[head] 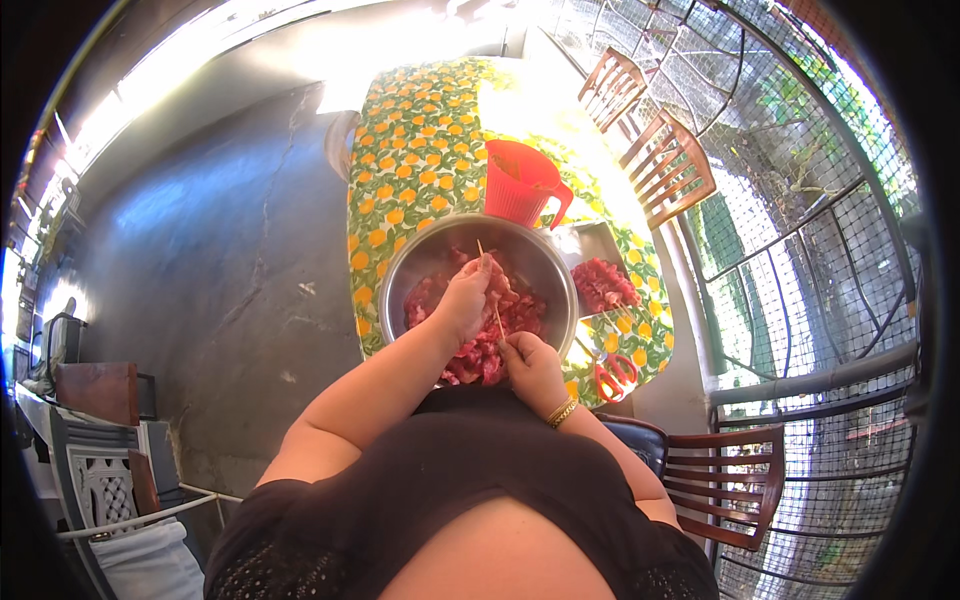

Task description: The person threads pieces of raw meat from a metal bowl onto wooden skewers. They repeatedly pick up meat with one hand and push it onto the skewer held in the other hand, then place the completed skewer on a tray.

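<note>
Pieces of raw meat (474,364) fill the lower part of a large steel bowl (393,262) in front of me. Over the bowl, my left hand (466,296) grips a piece of raw meat (504,289), and the pointed tip of a wooden skewer (480,246) sticks out above it. Low on the right, my right hand (531,367) pinches the skewer's other end between thumb and fingers. Skewered raw meat (604,285) lies on a tray (615,244) to the right of the bowl, the stick ends pointing towards me.
Beyond the bowl stands a red plastic jug (523,180) on the orange-patterned tablecloth (409,161). Red-handled scissors (616,377) lie at the near right. Wooden chairs (671,169) line the right side, another (724,480) is close by my right arm, and a mesh-covered metal grille (802,300) rises behind.
</note>
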`<move>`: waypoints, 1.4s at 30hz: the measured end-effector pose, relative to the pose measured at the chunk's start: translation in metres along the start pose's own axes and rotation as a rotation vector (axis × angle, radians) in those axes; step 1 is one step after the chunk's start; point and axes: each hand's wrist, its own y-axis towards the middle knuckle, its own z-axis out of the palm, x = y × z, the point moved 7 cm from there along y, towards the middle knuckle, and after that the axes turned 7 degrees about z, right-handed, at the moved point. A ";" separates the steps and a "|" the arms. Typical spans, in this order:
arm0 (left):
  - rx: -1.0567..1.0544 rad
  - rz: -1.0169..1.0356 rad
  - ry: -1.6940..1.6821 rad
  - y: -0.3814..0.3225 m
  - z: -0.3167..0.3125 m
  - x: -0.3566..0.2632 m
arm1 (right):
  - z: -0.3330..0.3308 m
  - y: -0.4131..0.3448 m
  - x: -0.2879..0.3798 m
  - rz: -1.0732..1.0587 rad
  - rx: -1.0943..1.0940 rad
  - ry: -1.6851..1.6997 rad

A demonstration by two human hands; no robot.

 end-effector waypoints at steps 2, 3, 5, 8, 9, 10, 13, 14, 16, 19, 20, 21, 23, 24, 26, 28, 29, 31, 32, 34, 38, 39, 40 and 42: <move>-0.009 -0.012 -0.011 -0.003 -0.001 0.002 | 0.005 0.000 -0.011 0.074 0.033 0.126; -0.001 -0.016 -0.021 -0.005 0.000 0.003 | 0.008 0.000 -0.018 0.141 0.062 0.227; 0.010 -0.029 -0.033 -0.009 0.002 0.007 | 0.014 0.000 -0.031 0.266 0.134 0.431; 0.049 -0.064 -0.032 -0.017 0.008 0.015 | 0.022 -0.001 -0.039 0.416 0.256 0.749; 0.086 -0.078 -0.029 -0.020 0.011 0.018 | 0.024 -0.001 -0.039 0.447 0.287 0.856; 0.128 -0.091 -0.039 -0.022 0.015 0.019 | 0.026 -0.002 -0.039 0.495 0.320 0.977; 0.155 -0.119 -0.046 -0.025 0.020 0.017 | 0.027 -0.002 -0.028 0.516 0.496 1.239; 0.174 -0.136 -0.057 -0.026 0.022 0.015 | 0.026 -0.002 -0.029 0.543 0.489 1.234; 0.167 -0.211 -0.081 -0.028 0.023 0.011 | 0.023 -0.001 -0.028 0.593 0.502 1.274; 0.241 -0.219 -0.102 -0.033 0.029 0.004 | 0.015 0.005 -0.027 0.581 0.457 1.222; 0.220 -0.237 -0.096 -0.033 0.028 0.004 | 0.015 0.004 -0.026 0.557 0.455 1.164; 0.220 -0.246 -0.102 -0.034 0.027 0.004 | 0.015 0.003 -0.027 0.552 0.443 1.114; 0.225 -0.238 -0.109 -0.034 0.027 0.005 | 0.011 0.003 -0.030 0.524 0.377 0.925; 0.225 -0.224 -0.111 -0.033 0.027 0.006 | 0.008 0.003 -0.032 0.503 0.323 0.788; 0.219 -0.210 -0.111 -0.033 0.026 0.008 | 0.001 0.007 -0.030 0.363 0.194 0.515; 0.190 -0.207 -0.112 -0.033 0.026 0.011 | -0.003 0.012 -0.024 0.214 0.056 0.240; 0.179 -0.183 -0.083 -0.034 0.027 0.011 | -0.010 0.011 -0.010 -0.014 -0.039 0.045; 0.108 -0.153 -0.033 -0.038 0.028 0.014 | -0.016 0.008 0.008 -0.288 -0.204 -0.346; 0.126 -0.120 -0.006 -0.038 0.032 0.012 | -0.017 0.009 0.008 -0.301 -0.214 -0.331; 0.121 -0.096 0.041 -0.037 0.037 0.007 | -0.021 0.009 0.010 -0.310 -0.236 -0.297; 0.206 -0.177 0.029 -0.031 0.046 -0.009 | -0.024 0.017 -0.008 0.088 -0.031 0.150; 0.263 -0.177 0.015 -0.029 0.052 -0.013 | -0.026 0.017 -0.004 0.079 0.000 0.225; 0.291 -0.183 0.014 -0.027 0.056 -0.016 | -0.028 0.017 -0.001 0.108 0.035 0.303; 0.348 -0.193 0.003 -0.025 0.065 -0.019 | -0.032 0.015 0.001 0.179 0.142 0.482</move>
